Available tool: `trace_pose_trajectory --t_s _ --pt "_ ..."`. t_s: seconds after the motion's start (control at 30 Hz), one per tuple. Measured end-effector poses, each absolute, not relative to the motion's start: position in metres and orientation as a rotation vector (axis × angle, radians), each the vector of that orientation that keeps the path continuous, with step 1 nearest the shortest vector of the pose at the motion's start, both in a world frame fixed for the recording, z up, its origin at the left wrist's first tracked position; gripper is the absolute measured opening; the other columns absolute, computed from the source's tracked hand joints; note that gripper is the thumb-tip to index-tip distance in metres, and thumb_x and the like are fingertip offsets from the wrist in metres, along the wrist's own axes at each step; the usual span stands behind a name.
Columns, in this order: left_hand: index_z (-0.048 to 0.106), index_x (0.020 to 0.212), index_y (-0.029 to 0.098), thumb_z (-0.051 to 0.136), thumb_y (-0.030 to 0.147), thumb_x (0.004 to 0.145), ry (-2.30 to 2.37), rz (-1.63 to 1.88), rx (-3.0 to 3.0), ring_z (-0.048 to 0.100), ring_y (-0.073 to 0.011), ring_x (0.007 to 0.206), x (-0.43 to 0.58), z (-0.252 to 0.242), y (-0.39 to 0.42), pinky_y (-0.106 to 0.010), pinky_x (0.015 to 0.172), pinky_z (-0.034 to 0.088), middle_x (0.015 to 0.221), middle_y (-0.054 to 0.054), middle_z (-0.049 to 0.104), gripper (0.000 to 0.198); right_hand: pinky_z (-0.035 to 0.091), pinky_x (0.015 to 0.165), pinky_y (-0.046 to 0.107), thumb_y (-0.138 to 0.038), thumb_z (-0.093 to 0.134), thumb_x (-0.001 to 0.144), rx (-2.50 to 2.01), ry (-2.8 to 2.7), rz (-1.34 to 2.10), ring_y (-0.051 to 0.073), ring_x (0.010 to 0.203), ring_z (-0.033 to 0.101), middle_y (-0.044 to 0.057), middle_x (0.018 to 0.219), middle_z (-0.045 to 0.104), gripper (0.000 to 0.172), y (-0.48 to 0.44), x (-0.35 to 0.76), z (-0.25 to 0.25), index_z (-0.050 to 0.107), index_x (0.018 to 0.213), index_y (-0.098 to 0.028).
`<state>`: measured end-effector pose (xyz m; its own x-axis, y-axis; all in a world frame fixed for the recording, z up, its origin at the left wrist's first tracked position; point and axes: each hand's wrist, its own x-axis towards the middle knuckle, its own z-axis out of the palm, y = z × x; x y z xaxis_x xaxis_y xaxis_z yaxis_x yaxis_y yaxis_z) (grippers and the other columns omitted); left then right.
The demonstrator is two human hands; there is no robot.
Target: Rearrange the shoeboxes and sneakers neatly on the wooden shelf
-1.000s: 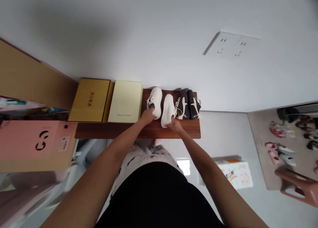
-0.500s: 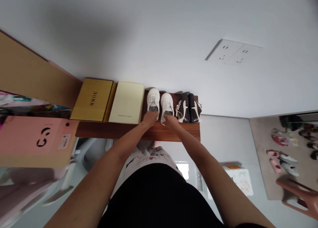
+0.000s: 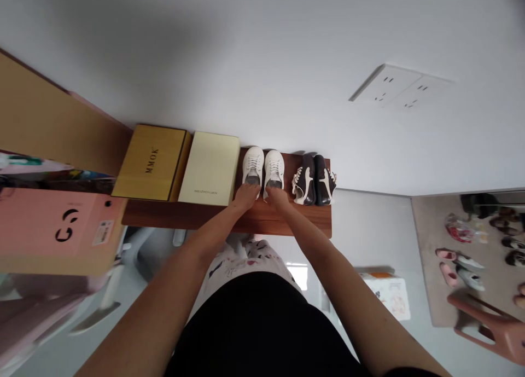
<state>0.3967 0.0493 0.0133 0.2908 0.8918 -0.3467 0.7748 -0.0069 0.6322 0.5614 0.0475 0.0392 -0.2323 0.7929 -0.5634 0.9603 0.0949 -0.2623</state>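
Observation:
Two white lace-up sneakers stand side by side on a brown wooden shelf [image 3: 287,224], toes toward the wall. My left hand [image 3: 247,195] grips the heel of the left white sneaker [image 3: 253,162], fingers wrapped over its opening. At the heel of the right white sneaker [image 3: 274,166] my right hand [image 3: 278,196] is closed in the same way. Both heels are partly hidden by my hands. To their right sits a pair of dark sneakers with cream stripes, a left one [image 3: 304,181] and a right one [image 3: 325,183], touching each other.
A gold shoe box [image 3: 150,163] and a cream shoe box [image 3: 210,169] lie left of the white sneakers. Further left is a pink box [image 3: 41,224]. A socket plate [image 3: 402,87] is on the wall. Slippers [image 3: 449,274] and a pink stool [image 3: 488,322] are at right.
The right white sneaker has moved left and slightly toward the wall, closer to the left one, with my right hand on it. My view has shifted slightly.

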Motion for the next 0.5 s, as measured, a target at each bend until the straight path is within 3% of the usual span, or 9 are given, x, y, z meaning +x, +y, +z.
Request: trace_pose_trajectory --t_s 0.3,0.5 --pt "0.069 0.106 0.015 0.061 0.012 0.091 1.477 -0.005 1.91 0.059 -0.036 0.131 0.4 0.019 0.052 -0.044 0.122 0.029 0.114 -0.02 0.072 0.017 0.052 0.097 0.04 -0.025 0.065 0.095 1.764 2.086 -0.877 0.031 0.115 0.068 0.017 0.121 0.073 0.029 0.053 0.556 0.028 0.065 0.123 -0.02" --pt "0.067 0.111 0.012 0.055 0.016 0.095 1.627 0.06 1.842 0.059 -0.0367 0.129 0.407 0.019 0.045 -0.043 0.119 0.033 0.118 -0.022 0.069 0.021 0.045 0.107 0.043 -0.026 0.06 0.097 1.849 2.301 -0.812 0.033 0.124 0.058 0.022 0.132 0.064 0.031 0.036 0.567 0.031 0.065 0.125 -0.013"
